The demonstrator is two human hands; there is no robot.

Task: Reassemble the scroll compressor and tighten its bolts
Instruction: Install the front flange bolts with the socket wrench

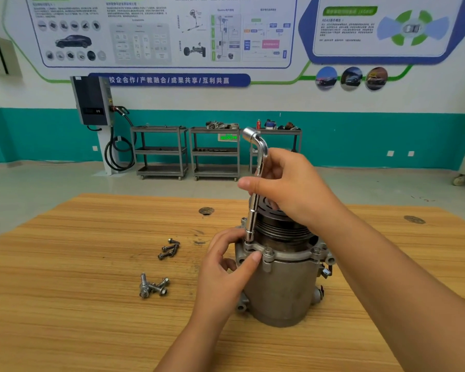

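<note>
- Scroll compressor (282, 291) stands upright on the wooden table (91, 304), pulley (282, 226) end up, right in front of the person.
- So the big pieces look stacked back together already: the housing and the front flange (287, 255) sit flush as far as this view shows.
- A couple of flange bolts (267, 252) are already sitting in their holes. No way to tell from here if they're torqued or just finger tight.
- Right hand (287, 189) is wrapped around the shaft of an L-shaped socket wrench (254, 208), with the thumb sticking out to the side. The socket end is down on a bolt at the near-left of the flange.
- Left hand (226, 261) is bracing the body, thumb pressed along the flange rim and fingers curled against the housing just below the socket.
- Looks like the tightening stage, not the finish.
- Two little piles of loose bolts lie on the table to the left, one pile nearer (153, 287) and one a bit further back (169, 248). That suggests a fair few fasteners have yet to go in somewhere.
- The back side of the flange is hidden by the pulley and the right arm, so the bolt count there is anyone's guess.
</note>
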